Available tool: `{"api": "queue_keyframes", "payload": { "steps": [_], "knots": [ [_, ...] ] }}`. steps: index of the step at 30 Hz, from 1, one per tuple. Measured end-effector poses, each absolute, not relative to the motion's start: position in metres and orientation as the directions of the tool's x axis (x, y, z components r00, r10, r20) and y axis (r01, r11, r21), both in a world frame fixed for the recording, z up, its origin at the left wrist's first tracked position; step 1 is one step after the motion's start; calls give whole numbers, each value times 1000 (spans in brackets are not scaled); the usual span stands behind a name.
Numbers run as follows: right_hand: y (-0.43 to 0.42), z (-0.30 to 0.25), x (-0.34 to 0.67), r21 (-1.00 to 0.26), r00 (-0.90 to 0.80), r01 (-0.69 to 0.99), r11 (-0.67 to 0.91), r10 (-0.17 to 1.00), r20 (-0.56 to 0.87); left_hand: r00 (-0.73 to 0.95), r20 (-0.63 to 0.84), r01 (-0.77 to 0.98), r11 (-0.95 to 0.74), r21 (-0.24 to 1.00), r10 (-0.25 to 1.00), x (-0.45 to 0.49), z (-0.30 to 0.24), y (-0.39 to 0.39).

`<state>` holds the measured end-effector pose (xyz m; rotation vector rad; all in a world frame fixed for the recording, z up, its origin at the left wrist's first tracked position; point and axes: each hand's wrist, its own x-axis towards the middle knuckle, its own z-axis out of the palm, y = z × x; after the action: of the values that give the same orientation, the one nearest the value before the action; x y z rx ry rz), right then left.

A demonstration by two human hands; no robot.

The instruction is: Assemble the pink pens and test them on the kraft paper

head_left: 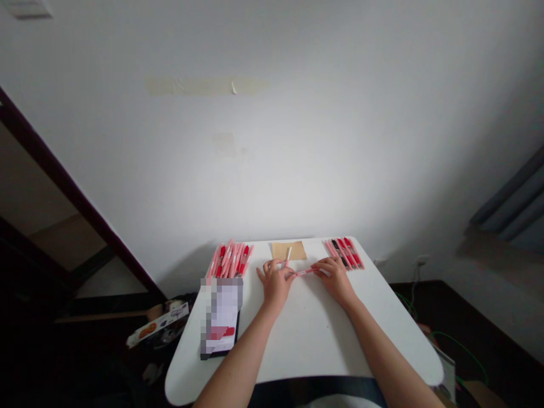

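Pink pen (306,272), one: lay crosswise, its ends pinched by left grip (277,281) and right grip (335,277).

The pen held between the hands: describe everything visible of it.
The pen is slim and pinkish-red, with a whitish stretch nearer the left hand; it looks like plastic. It slants slightly upward in the picture towards the right hand; each hand pinches one end. Whether it touches the white table is unclear. Any lettering is too small to read.
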<state>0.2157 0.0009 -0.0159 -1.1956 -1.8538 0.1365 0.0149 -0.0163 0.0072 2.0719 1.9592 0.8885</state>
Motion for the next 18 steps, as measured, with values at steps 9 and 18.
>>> {"api": "queue_keyframes", "payload": {
  "steps": [9,18],
  "knots": [
    [1,-15,216,-541,-118,682,492,804,582,-4,321,864,-159,478,947,15,6,-17],
    [2,-18,217,-546,-83,686,481,797,598,-3,375,876,-178,448,927,15,5,-17]
  ]
}}
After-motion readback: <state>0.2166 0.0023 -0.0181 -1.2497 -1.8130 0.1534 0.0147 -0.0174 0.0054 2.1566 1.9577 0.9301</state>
